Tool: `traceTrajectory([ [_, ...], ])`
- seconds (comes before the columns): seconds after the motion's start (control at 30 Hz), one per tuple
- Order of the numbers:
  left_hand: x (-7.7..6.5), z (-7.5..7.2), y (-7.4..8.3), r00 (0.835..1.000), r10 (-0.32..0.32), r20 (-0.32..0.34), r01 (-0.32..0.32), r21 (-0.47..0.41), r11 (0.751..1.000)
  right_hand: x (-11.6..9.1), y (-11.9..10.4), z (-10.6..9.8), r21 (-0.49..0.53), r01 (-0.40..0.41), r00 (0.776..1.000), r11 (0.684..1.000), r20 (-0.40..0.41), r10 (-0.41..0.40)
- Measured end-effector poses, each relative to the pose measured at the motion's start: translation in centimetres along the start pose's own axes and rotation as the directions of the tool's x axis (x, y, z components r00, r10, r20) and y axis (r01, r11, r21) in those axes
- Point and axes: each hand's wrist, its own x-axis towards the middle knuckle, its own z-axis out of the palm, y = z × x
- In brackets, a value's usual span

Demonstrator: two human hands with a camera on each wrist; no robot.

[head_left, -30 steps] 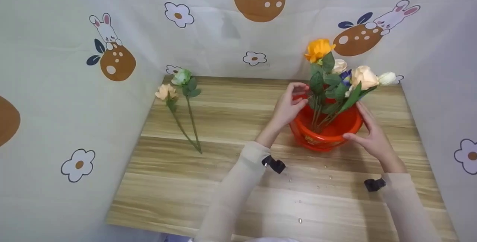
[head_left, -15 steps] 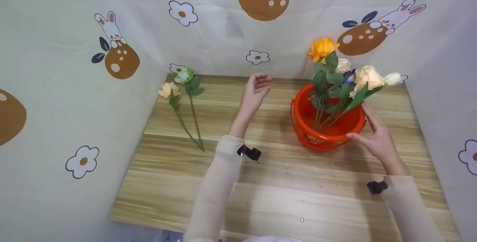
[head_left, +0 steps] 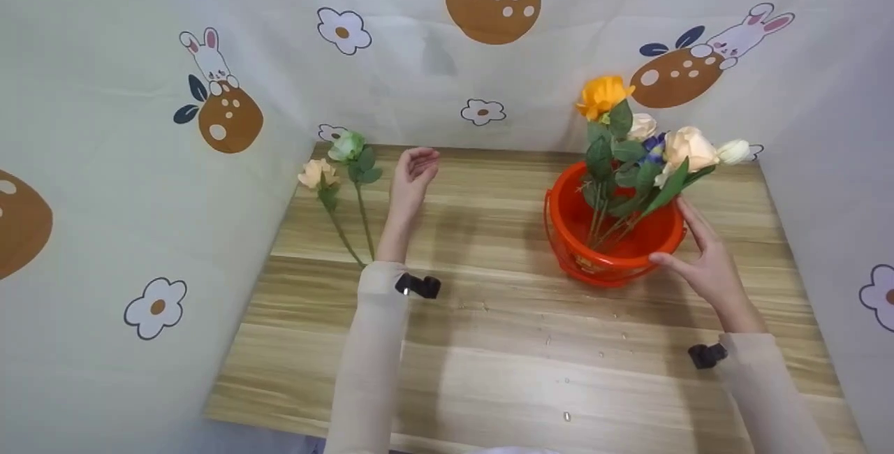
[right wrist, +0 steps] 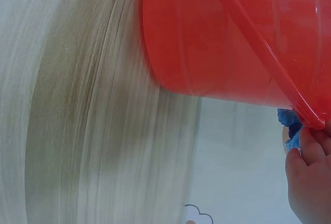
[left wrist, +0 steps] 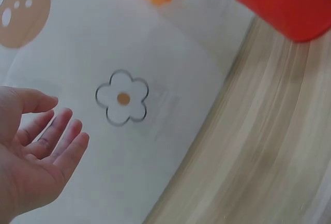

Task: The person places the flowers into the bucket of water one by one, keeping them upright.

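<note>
A red bucket [head_left: 601, 274] stands on the right part of the table, holding several artificial flowers. Among them are an orange flower [head_left: 604, 98], a peach rose [head_left: 688, 148], a white tulip [head_left: 733, 151] and a blue-purple bloom [head_left: 654, 147]. My right hand [head_left: 709, 265] rests against the bucket's right side, fingers extended along the wall and thumb at the front rim. Between the bucket and two loose flowers, my left hand [head_left: 412, 181] is raised with nothing in it, fingers loosely bent. Those loose stems are a green flower [head_left: 347, 147] and a peach flower [head_left: 318, 173]; the left sleeve overlaps their lower ends.
The wood-grain table [head_left: 503, 363] meets a printed cloth [head_left: 398, 84] at the back and both sides. Small clear droplets [head_left: 567, 416] dot its front half. The bucket's handle [right wrist: 264, 48] hangs down along its side.
My left hand has let go of the bucket's left rim and moved left, close to the loose flowers. The right hand stays at the bucket.
</note>
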Motion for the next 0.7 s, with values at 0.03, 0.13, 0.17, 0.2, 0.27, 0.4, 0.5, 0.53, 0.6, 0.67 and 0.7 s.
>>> traceTrajectory([
  [0.03, 0.0, -0.6, -0.3, 1.0, -0.002, -0.013, 0.002, -0.001, 1.0, 0.0, 0.0, 0.0, 0.0, 0.001, 1.0, 1.0, -0.001, -0.001],
  [0.13, 0.1, -2.3, -1.2, 0.998, -0.004, -0.062, 0.005, 0.025, 1.0, -0.1, 0.0, -0.1, -0.003, 0.007, 1.0, 1.0, -0.003, -0.007],
  [0.17, 0.1, -2.9, -1.5, 0.997, -0.005, -0.078, 0.008, 0.035, 0.999, -0.1, 0.0, -0.1, -0.005, 0.009, 1.0, 1.0, -0.003, -0.009],
  [0.2, 0.2, -3.5, -1.9, 0.995, -0.005, -0.095, 0.009, 0.046, 0.999, -0.1, 0.0, -0.1, -0.006, 0.011, 1.0, 1.0, -0.004, -0.011],
  [0.27, 0.2, -4.7, -2.6, 0.991, -0.007, -0.131, 0.015, 0.065, 0.998, -0.2, 0.0, -0.1, -0.005, 0.012, 1.0, 1.0, -0.003, -0.012],
  [0.4, 0.2, -6.8, -3.9, 0.978, -0.017, -0.207, 0.034, 0.076, 0.997, -0.2, 0.0, -0.1, -0.001, 0.004, 1.0, 1.0, 0.001, -0.004],
  [0.5, 0.0, -8.3, -4.8, 0.966, -0.037, -0.255, 0.059, 0.076, 0.995, -0.2, 0.0, -0.1, 0.0, -0.004, 1.0, 1.0, 0.008, 0.004],
  [0.53, 0.0, -8.7, -5.0, 0.962, -0.045, -0.27, 0.068, 0.076, 0.995, -0.1, 0.0, -0.1, 0.0, -0.004, 1.0, 1.0, 0.01, 0.004],
  [0.6, -0.1, -9.6, -5.6, 0.951, -0.059, -0.304, 0.086, 0.076, 0.993, 0.0, 0.1, -0.1, 0.0, -0.003, 1.0, 1.0, 0.011, 0.003],
  [0.67, -0.1, -10.4, -6.3, 0.94, -0.069, -0.333, 0.096, 0.068, 0.993, 0.0, 0.3, -0.1, -0.004, -0.002, 1.0, 1.0, 0.012, 0.002],
  [0.7, -0.2, -10.7, -6.6, 0.936, -0.074, -0.344, 0.102, 0.064, 0.993, 0.1, 0.3, -0.1, -0.005, -0.002, 1.0, 1.0, 0.012, 0.002],
])
